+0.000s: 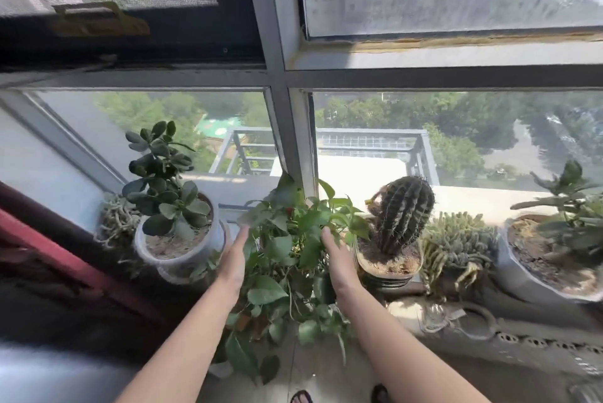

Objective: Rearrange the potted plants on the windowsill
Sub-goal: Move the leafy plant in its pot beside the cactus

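Grip: my left hand (235, 251) and right hand (336, 256) flank the pothos (287, 239), fingers extended, not visibly closed on anything. Pothos sits mid-windowsill (473, 198), between both hands, jade plant (163, 187) left, cactus (403, 210) right; pot hidden by leaves.

five pots in a row on the windowsill (463, 203): jade plant (164, 187) in a white pot at left, trailing leafy vine (287, 249) in the middle, upright ribbed cactus (404, 212), a low clumpy succulent (456, 239), then another leafy one (567, 226) in a pale pot at far right.
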